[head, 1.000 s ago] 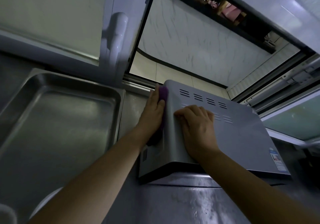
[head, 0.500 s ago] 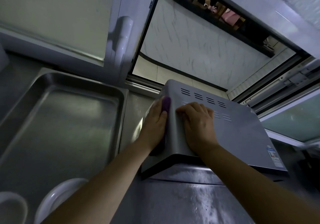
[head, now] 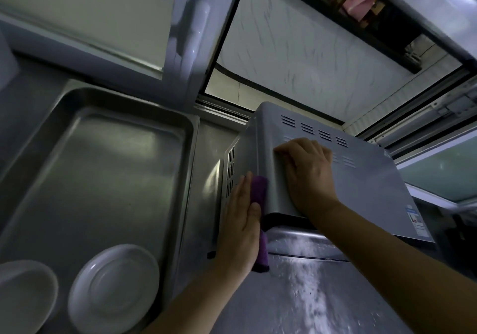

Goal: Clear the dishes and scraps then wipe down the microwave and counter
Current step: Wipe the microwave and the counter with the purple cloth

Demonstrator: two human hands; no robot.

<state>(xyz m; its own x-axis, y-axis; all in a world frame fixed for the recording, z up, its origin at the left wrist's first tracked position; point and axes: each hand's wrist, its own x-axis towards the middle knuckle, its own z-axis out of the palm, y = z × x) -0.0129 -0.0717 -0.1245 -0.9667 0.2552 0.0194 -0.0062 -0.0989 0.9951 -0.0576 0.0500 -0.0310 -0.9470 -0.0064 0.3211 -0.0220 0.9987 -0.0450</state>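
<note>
A silver microwave point(head: 361, 186) stands on the steel counter point(head: 304, 295), seen from above. My left hand point(head: 240, 225) lies flat against its left side wall, fingers straight, pressing a purple cloth point(head: 259, 191) onto the metal near the front corner. The cloth's lower end hangs below my palm. My right hand point(head: 307, 176) rests on the microwave's top, fingers curled over its left edge. A white plate point(head: 113, 289) and a white bowl point(head: 23, 295) sit in the steel tray point(head: 103, 168) at the left.
Behind the microwave a sliding window point(head: 296, 49) stands open onto a marble-patterned wall. A window frame with a handle point(head: 193, 31) rises behind the tray. White streaks of residue mark the counter in front of the microwave.
My left hand has slid the purple cloth toward me along the microwave's left side, from the back corner to the front. The view has tilted down, bringing the plate and bowl into sight.
</note>
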